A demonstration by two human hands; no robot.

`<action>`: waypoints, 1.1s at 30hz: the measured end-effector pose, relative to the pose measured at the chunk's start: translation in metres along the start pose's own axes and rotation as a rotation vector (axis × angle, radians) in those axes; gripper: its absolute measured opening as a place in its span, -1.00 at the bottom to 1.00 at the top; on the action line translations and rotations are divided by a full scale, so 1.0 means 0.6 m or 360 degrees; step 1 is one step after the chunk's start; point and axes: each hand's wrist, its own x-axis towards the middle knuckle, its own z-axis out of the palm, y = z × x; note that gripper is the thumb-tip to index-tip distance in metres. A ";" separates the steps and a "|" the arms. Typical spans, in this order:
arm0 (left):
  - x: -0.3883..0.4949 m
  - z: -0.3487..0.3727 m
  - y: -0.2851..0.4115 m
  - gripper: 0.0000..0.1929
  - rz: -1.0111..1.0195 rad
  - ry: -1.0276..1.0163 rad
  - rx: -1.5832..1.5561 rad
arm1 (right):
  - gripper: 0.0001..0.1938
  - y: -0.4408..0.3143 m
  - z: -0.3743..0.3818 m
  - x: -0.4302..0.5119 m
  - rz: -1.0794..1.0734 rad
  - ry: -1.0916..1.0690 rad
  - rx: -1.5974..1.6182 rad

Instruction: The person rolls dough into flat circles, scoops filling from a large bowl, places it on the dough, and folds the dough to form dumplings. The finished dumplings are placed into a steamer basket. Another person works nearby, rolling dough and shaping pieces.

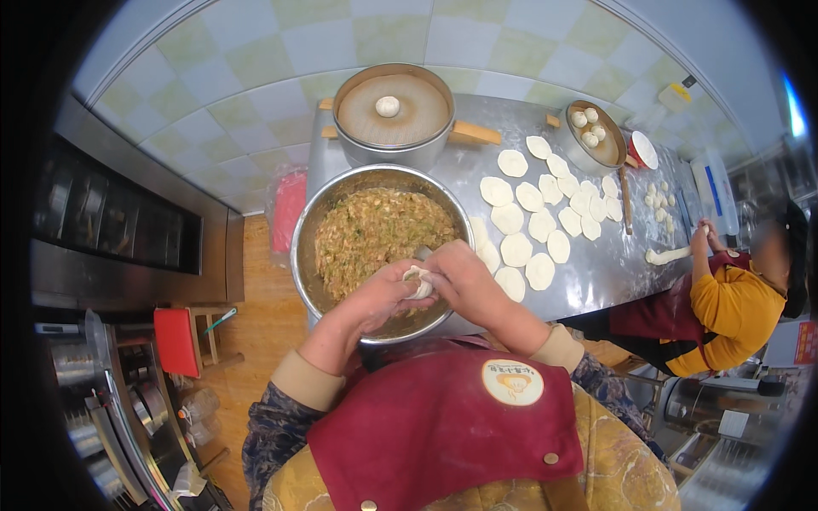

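A partly pleated filled bun (418,284) rests in my left hand (381,295), its dough gathered around a small opening at the top. My right hand (461,281) pinches the edge of that dough. Both hands are over the near side of a large steel bowl (299,255) of minced filling (377,233). A metal utensil (422,253) shows just behind my fingers; whether it is held or lies in the bowl I cannot tell. Right of the bowl, many flat round dough wrappers (529,196) lie on the floured steel table (588,274).
Behind the bowl stands a steamer (395,137) with one bun (387,106) on its liner. A second steamer (591,160) holds several buns. A rolling pin (627,201) lies near dough pieces (659,201). At right, a co-worker (735,306) handles a dough rope (668,255).
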 end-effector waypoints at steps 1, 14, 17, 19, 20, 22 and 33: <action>0.000 -0.001 0.012 -0.68 -0.0032 -0.0057 0.0146 | -0.85 -0.003 -0.004 0.001 0.0031 0.0021 0.0018; 0.000 0.028 -0.023 -0.66 0.0399 0.0101 -0.0521 | -0.89 -0.002 0.007 -0.006 0.0050 0.0089 0.0084; 0.002 0.022 -0.023 -0.65 0.0308 0.0090 -0.0454 | -0.88 0.002 0.001 -0.003 0.0011 -0.0022 -0.0038; 0.002 0.016 -0.018 -0.65 0.0276 0.0000 -0.0351 | -0.88 -0.005 -0.002 -0.004 -0.0043 0.0027 -0.0061; 0.002 0.011 -0.014 -0.66 0.0261 -0.0045 -0.0299 | -0.88 -0.001 0.001 -0.006 0.0023 -0.0011 -0.0041; 0.012 0.001 -0.012 -0.67 0.0216 -0.0029 -0.0326 | -0.87 0.005 0.007 -0.007 0.0150 -0.0084 -0.0012; 0.010 0.044 -0.014 -0.73 0.0502 0.0313 -0.0311 | -0.84 0.004 0.001 0.005 -0.0126 0.0062 -0.0122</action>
